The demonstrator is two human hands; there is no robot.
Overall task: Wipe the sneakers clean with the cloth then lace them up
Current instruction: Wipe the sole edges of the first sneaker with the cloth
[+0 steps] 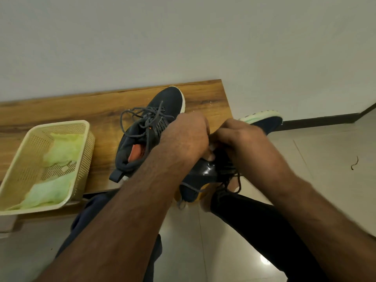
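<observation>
Holding the second sneaker (205, 171) up in the air between our knees, we are working on its laces. We are keeping it close to our eyes because the lace holes are small and hard to see. Our left hand (187, 135) is curling over the top of the shoe, with its fingertips pressing against the dark upper so the shoe is not wobbling. Our right hand (238, 137) is curling in too, and we think it is pinching the lace, but our own knuckles are hiding the fingertips, so we cannot tell for sure. The loose ends of the dark lace (234, 184) are hanging down under the shoe.

The first sneaker (150, 131) is sitting on the wooden bench (61, 110) just beside our left arm. Its lace is already going through the holes, with loops lying loose on top, so we are guessing that one is nearly done and is waiting there out of the way.

The green cloth (55, 159) is lying crumpled in the yellow basket (89, 151) on the bench, well apart from our hands. Nobody is touching it, so we are guessing the wiping part is over.
</observation>
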